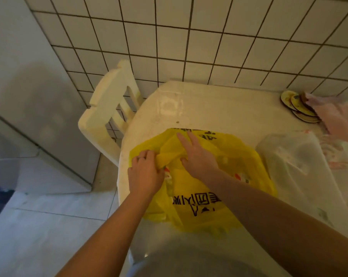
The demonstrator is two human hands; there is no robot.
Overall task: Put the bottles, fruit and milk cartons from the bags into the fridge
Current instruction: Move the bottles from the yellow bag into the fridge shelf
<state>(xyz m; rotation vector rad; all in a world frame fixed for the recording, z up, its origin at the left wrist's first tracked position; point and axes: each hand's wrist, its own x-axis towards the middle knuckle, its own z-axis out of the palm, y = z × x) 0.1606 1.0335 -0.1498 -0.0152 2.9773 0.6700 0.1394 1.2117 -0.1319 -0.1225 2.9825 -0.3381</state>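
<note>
**Desk:** What are the hands doing?

**Photographer:** A person leans over a yellow bag (205, 198) lying near the front edge of a white table (209, 104). The left hand (145, 172) has its fingers curled tight around a fold of the plastic. The right hand (198, 156) lies on top of the bag with two fingers stretched flat. Its thumb is tucked at the same fold, and I can't tell whether it pinches.

**Desk:** And the groceries?

**Photographer:** They are inside the bag. Red-and-white packaging shows through the plastic, too blurred to name.

**Desk:** What is around it?

**Photographer:** A translucent white bag (295, 156) sits just beside it on the right. Round coasters (297, 108) and a pink cloth (337, 114) lie in the far corner against the tiled wall (189, 37). The grey fridge (39, 116) stands to the left, and a white chair (107, 110) stands between it and the table.
</note>
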